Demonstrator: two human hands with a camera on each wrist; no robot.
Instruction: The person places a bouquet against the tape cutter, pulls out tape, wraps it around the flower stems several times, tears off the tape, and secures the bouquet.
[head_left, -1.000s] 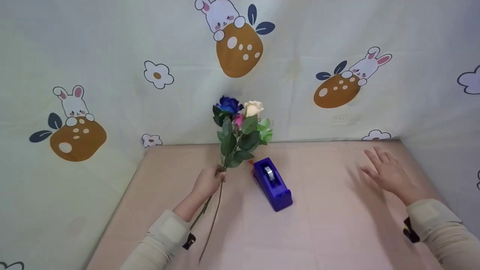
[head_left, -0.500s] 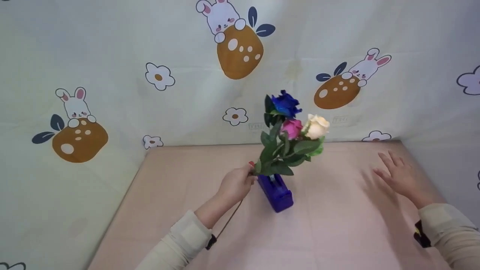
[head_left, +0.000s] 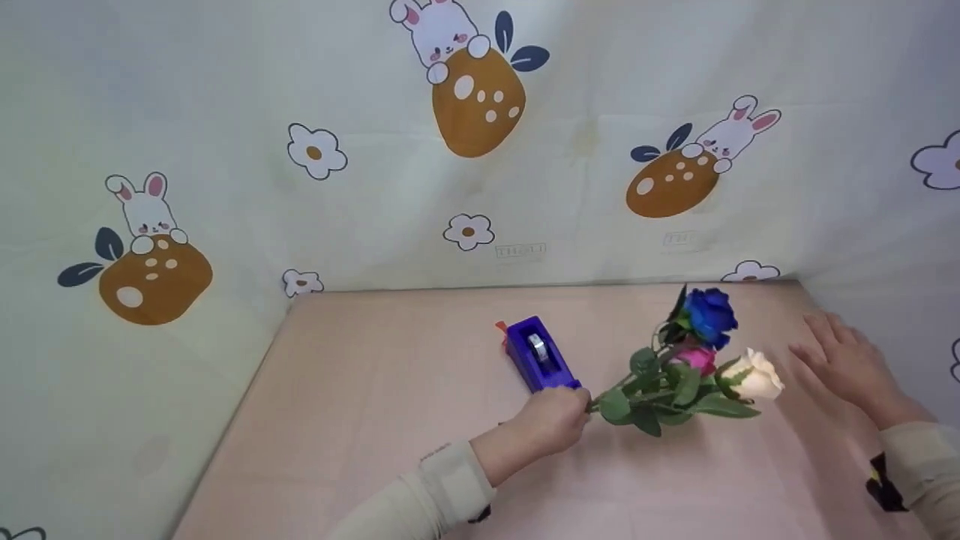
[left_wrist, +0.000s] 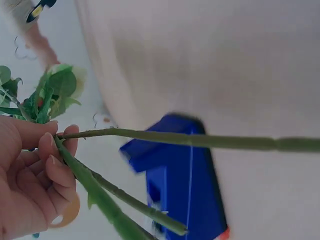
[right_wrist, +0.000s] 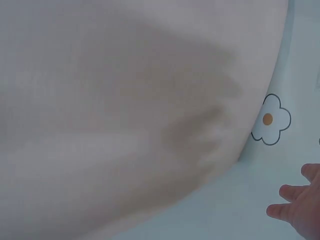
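My left hand (head_left: 547, 424) pinches a bunch of flowers by the stems (left_wrist: 150, 136), which fan out below the fingers in the left wrist view. The bunch tilts to the right, with a blue rose (head_left: 711, 316), a pink rose (head_left: 696, 360) and a cream rose (head_left: 752, 375) above green leaves (head_left: 645, 409). A blue tape dispenser (head_left: 536, 349) stands on the table just beyond the left hand, which overlaps its front end in the head view. Right of the blooms, my right hand (head_left: 855, 367) hovers with fingers spread and nothing in it.
The table (head_left: 360, 390) has a pinkish cover. Behind it and along both sides hangs a pale cloth wall (head_left: 375, 210) printed with rabbits and flowers. A small red-orange piece (head_left: 502, 330) sticks out beside the dispenser's far end.
My left hand has carried the bunch rightward, past the tape dispenser, and the blooms have tipped lower and to the right. My right hand has shifted further right. The dispenser has stayed put.
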